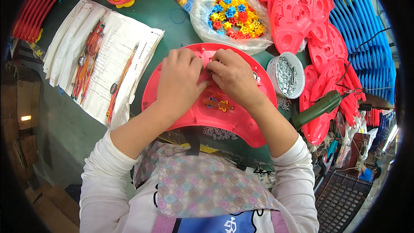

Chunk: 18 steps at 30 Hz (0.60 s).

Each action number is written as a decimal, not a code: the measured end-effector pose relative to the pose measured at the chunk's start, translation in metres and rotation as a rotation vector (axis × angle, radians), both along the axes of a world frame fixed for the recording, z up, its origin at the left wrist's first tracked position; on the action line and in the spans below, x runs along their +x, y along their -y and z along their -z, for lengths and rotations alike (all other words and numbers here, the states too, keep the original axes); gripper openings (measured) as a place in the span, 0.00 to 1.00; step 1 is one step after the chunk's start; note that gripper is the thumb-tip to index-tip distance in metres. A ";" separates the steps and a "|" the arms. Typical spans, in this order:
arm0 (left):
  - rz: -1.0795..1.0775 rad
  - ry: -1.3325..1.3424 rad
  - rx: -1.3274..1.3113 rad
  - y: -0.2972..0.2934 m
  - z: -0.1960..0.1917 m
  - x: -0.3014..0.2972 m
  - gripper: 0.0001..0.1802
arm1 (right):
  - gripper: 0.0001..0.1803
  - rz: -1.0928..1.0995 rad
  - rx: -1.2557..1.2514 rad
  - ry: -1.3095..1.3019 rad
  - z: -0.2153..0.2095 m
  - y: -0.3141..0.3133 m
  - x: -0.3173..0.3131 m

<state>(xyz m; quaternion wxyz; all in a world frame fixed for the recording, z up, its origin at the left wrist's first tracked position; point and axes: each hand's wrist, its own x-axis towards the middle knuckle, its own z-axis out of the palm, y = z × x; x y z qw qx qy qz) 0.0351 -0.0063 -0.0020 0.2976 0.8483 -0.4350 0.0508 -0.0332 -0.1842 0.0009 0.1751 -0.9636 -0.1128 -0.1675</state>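
Observation:
A red curved plastic panel (154,99) lies on the green table in front of me, its inner side with posts and recesses facing up. My left hand (180,77) and my right hand (233,77) bend over its upper middle, fingertips close together and pinching. Whatever small part they hold is hidden by the fingers. Just below them, a brown strip (218,104) sits across the panel over blue and yellow star-shaped pieces (223,106). Small metal-coloured parts show beside my right hand.
A clear bag (202,21) of coloured stars stands beyond the panel. Right are a white bowl (271,69) of screws, a green powered screwdriver (318,109) on a cord, red panels (297,11) and blue stacked parts (362,30). Left, wired parts (88,60) rest on papers (114,47).

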 end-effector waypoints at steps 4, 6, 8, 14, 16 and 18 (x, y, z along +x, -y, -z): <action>0.009 0.028 -0.023 0.002 0.003 -0.001 0.24 | 0.05 -0.003 0.084 -0.063 -0.003 0.001 -0.001; 0.020 0.078 -0.056 0.003 0.003 -0.001 0.21 | 0.06 0.009 0.194 -0.109 -0.003 0.006 -0.003; 0.075 0.097 -0.056 0.003 0.004 -0.002 0.17 | 0.08 0.105 0.237 -0.081 -0.004 0.017 -0.008; 0.118 0.244 0.042 0.008 0.003 -0.003 0.10 | 0.08 0.169 -0.010 0.010 -0.009 0.040 -0.021; 0.126 0.240 0.095 0.010 -0.001 -0.003 0.13 | 0.08 0.165 -0.012 0.048 -0.004 0.039 -0.020; 0.134 0.188 0.166 0.017 -0.011 -0.004 0.21 | 0.08 0.150 0.011 0.051 -0.001 0.036 -0.017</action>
